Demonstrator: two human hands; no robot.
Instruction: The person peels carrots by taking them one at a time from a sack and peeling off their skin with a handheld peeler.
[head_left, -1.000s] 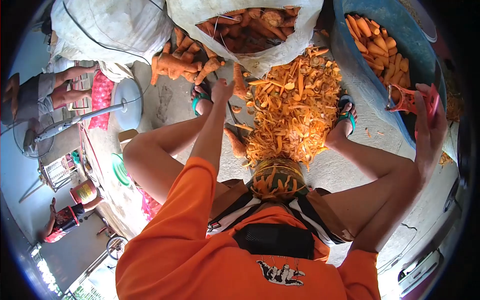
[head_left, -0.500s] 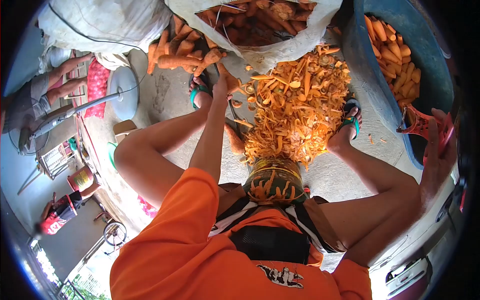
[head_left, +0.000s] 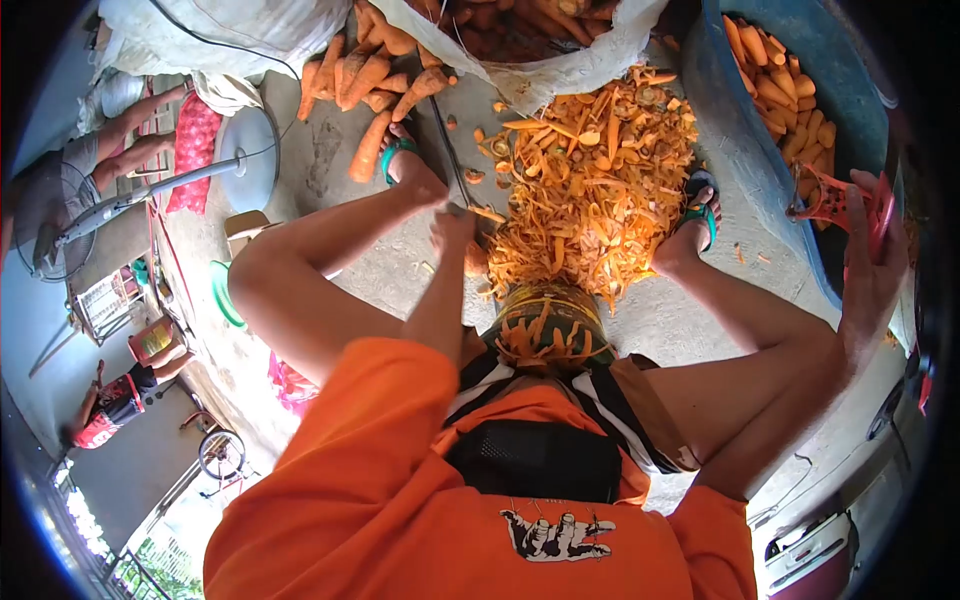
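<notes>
While right fingers grip a peeler, peelings lie beside left fingers; grip unclear.

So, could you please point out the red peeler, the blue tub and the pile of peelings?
Red peeler (head_left: 881, 210): head view, its handle.
Blue tub (head_left: 853, 108): head view, bare inner wall.
Pile of peelings (head_left: 590, 195): head view, its middle.

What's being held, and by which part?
Right hand: a red peeler, by its handle. Left hand: beside a carrot; whether it grips anything cannot be told.
</notes>
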